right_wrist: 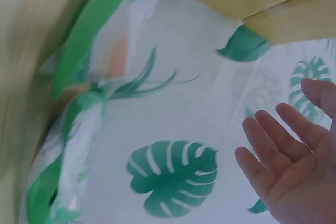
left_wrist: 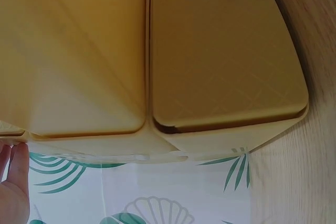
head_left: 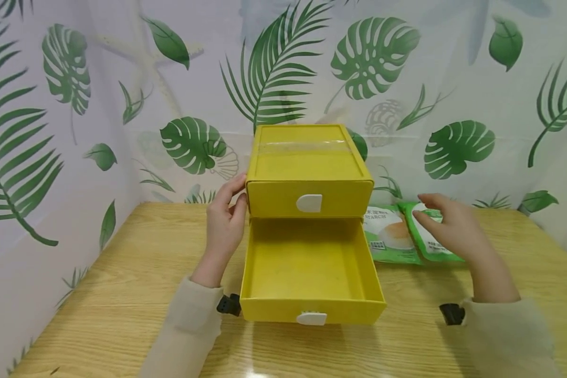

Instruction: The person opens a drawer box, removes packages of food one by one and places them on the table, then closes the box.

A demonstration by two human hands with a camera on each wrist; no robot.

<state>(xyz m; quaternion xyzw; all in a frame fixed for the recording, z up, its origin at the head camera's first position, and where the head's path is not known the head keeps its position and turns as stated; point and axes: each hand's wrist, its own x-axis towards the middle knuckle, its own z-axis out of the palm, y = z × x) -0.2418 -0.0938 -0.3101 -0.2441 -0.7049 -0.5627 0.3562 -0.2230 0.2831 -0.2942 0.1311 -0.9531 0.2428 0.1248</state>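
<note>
Green/white pkt (head_left: pixel 391 242) nr R grip (head_left: pixel 455 229) reads "STARCH", Chinese chars above.

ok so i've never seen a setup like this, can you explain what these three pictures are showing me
There's no machine here, just a person's two bare hands. The wide picture comes from a camera worn on the head, looking forward and down; the other two come from cameras on each wrist.

On the pale wood-grain table stands a boxy yellow two-drawer unit, with its lower drawer pulled out. Right of it lie two green-and-white printed packets. The left hand touches the unit's left side, which fills most of the left wrist picture. The right hand is by the packets; the right wrist picture shows it open, holding nothing.
</note>
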